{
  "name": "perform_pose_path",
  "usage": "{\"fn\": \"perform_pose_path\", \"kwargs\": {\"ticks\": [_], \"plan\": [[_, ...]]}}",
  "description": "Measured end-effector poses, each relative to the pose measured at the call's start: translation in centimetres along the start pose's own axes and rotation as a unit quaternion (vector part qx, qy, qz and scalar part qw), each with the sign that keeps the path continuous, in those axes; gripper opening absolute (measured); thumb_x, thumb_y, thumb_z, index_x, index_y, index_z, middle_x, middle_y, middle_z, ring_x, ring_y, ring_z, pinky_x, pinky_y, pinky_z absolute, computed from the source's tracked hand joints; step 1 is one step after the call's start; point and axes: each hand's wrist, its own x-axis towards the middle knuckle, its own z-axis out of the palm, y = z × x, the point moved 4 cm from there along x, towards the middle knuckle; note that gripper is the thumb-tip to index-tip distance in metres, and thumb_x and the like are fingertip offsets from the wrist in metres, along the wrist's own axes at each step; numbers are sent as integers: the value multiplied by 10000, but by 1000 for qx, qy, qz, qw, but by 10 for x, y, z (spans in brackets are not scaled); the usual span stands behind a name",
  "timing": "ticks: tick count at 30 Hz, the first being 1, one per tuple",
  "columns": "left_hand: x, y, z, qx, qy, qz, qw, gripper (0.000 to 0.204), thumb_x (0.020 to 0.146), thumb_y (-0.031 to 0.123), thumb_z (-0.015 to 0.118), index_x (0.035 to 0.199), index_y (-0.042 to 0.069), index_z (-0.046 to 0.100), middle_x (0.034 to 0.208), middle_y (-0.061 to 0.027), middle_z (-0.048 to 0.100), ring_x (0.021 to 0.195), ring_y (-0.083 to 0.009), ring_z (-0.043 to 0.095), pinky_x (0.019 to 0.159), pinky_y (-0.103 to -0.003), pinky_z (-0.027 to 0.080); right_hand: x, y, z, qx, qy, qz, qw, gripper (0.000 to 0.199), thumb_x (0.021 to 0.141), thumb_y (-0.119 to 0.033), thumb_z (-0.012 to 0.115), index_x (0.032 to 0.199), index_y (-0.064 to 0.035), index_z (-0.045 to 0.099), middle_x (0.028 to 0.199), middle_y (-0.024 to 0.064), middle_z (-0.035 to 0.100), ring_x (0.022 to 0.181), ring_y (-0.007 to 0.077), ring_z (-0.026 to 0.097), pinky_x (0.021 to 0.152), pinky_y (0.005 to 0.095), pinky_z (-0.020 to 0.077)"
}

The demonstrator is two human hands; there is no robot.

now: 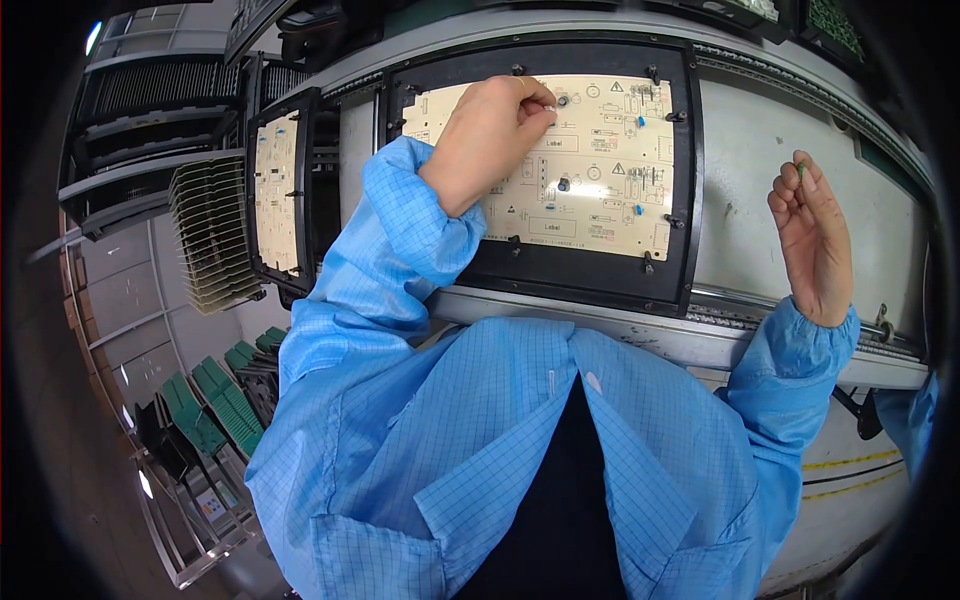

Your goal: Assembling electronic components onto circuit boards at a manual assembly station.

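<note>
A cream printed circuit board (pixel 600 150) lies in a black frame (pixel 600 272) in front of me, carrying small blue and dark parts. Over its upper middle is my left hand (pixel 492 130), fingers pinched close to the surface. A tiny whitish thing shows at those fingertips, too small to name, beside a small dark round part (pixel 563 101) on the board. Off to the right, away from the board, my right hand (pixel 815 235) is raised with thumb and forefinger pinching a small green component (pixel 800 172). The other fingers of that hand are curled.
Another framed board (pixel 278 190) stands left on the same line. Metal rails with a chain (pixel 740 318) run along the near and far sides. A rack of stacked boards (pixel 208 235) and green slotted racks (pixel 222 405) stand at left. Dark bins (pixel 835 28) sit at the far right.
</note>
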Motion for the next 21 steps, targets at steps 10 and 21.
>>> {"fn": "perform_pose_path", "kwargs": {"ticks": [10,21], "plan": [[2,-8,5,-30,8,-1,1000,207,830,69,652,995,-52,682,827,-182,683,742,-262,671,705,-327,530,0,2,-4,-25,-9,11,1000,403,967,-188,555,1298,28,474,1084,78,560,1015,150,534,938,251,455],[-28,8,25,140,109,141,974,263,871,52,632,1125,-7,668,859,-152,621,816,-307,575,746,-362,485,0,2,-8,-50,-2,1,999,427,964,-195,556,1315,30,463,1100,81,563,1033,153,538,963,256,452]]}}
